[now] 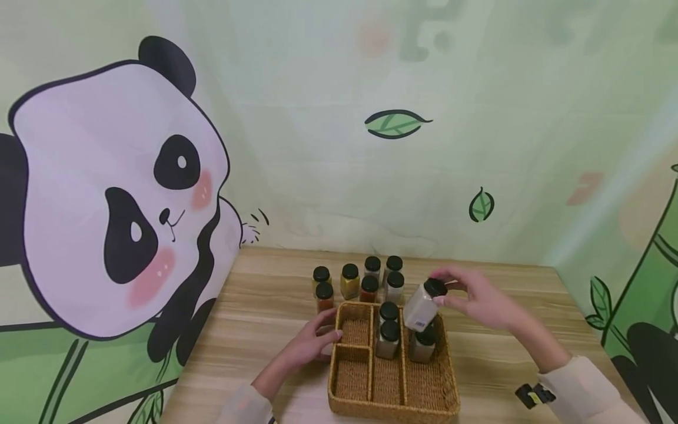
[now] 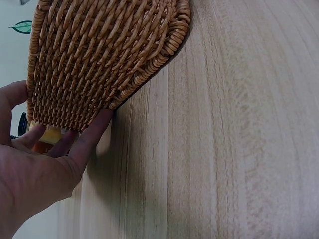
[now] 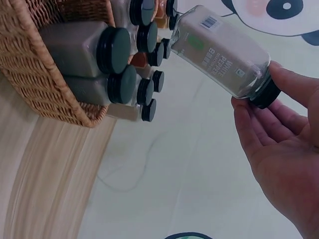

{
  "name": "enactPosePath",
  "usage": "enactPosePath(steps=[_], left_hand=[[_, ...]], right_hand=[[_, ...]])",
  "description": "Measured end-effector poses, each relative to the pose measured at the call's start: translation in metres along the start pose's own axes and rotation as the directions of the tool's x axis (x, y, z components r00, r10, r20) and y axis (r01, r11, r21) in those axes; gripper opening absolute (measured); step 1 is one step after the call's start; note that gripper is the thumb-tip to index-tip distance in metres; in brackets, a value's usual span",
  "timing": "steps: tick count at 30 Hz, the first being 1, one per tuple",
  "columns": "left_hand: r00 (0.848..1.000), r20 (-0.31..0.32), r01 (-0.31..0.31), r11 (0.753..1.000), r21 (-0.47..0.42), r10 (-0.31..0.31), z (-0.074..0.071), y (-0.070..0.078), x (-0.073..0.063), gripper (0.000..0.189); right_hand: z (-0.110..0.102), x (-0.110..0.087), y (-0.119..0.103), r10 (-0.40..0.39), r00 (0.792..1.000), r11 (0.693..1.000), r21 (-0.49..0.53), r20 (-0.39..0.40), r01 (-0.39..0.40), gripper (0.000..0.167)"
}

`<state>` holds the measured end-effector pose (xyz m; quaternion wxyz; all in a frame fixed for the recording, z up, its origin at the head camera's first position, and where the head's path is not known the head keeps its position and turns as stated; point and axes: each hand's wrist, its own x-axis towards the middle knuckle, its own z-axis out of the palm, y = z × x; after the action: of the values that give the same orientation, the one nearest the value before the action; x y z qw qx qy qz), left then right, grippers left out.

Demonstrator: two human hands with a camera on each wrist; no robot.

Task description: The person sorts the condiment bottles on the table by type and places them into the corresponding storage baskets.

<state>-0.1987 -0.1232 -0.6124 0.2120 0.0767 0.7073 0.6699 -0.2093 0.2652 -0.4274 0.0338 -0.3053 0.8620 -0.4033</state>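
Note:
My right hand (image 1: 471, 294) pinches a clear jar of white pepper (image 3: 219, 52) by its black lid. The jar tilts above the right compartment of a wicker basket (image 1: 392, 409), its base toward the basket. Below it in that compartment stands a black-lidded jar (image 1: 424, 347), partly hidden by the held one. Two more jars stand in the middle compartment, the nearer jar (image 1: 388, 341) in front of the other. At the basket's left side, my left hand (image 1: 307, 341) grips the wall, thumb at the rim and fingers (image 2: 94, 134) against the outer weave.
Behind the basket, several black-lidded spice jars stand on the wooden table (image 1: 265, 294), among them a yellow jar (image 1: 349, 282) and a red-brown jar (image 1: 325, 297). The two left compartments show bare weave. A panda-printed backdrop (image 1: 318, 176) rises at the table's back edge.

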Motion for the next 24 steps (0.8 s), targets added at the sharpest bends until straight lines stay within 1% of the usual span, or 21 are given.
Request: enactPosePath(steps=[4,11,19,24], left_hand=[[1.0,0.0,-0.003,1.0,-0.003,0.003,0.0,0.001,0.0,0.072],[1.0,0.003,0.004,1.0,-0.004,-0.004,-0.001,-0.001,0.001,0.069],[1.0,0.005,0.014,1.0,0.018,-0.014,-0.002,-0.002,0.004,0.067],[1.0,0.001,0.019,0.999,0.026,-0.019,-0.001,-0.001,0.003,0.068]], right_hand=[[0.005,-0.007,-0.003,-0.009,1.0,1.0,0.018,0.007,0.009,0.04],[0.016,-0.016,-0.003,0.009,0.999,0.999,0.042,0.032,-0.01,0.041],[0.038,-0.023,-0.001,0.022,0.996,0.999,0.026,0.09,-0.024,0.045],[0.054,-0.024,-0.001,-0.012,0.995,0.999,0.032,0.101,0.008,0.042]])
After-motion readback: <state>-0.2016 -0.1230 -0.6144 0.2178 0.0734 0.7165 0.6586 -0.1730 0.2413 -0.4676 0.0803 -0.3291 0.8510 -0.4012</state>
